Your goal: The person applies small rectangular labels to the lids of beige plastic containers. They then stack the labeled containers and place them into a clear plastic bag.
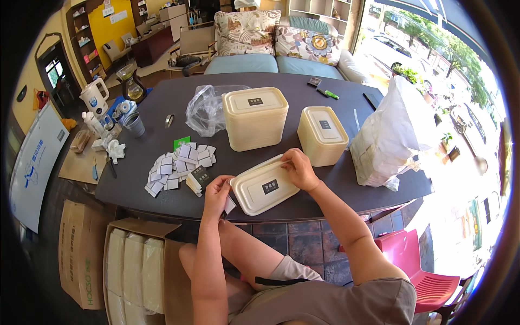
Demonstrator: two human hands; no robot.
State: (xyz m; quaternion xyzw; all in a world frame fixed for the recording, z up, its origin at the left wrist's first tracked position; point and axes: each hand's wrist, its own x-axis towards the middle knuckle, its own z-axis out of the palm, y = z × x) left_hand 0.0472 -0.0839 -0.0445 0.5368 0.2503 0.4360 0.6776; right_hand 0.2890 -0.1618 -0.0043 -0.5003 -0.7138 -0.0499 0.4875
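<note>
Before me on the dark table lies a cream rectangular lid [254,194] with a dark printed sticker [269,187] at its middle. A second pale rim [260,165] shows behind it. My right hand [300,170] pinches the far right edge of the lids. At the left corner, the fingertips of my left hand [217,197] are pressed together. A white-backed sticker piece [230,205] sticks out from under that palm. To the left are a small stack of dark stickers [199,178] and a spread heap of white backing pieces [174,164].
Behind stand a tall stack of lids [256,126] and a smaller stack [323,138]. A full white plastic bag [382,142] is at right, a crumpled clear bag [205,111] at back. Left are a grey cup [134,124], a kettle [94,96], and an open carton [136,268] below.
</note>
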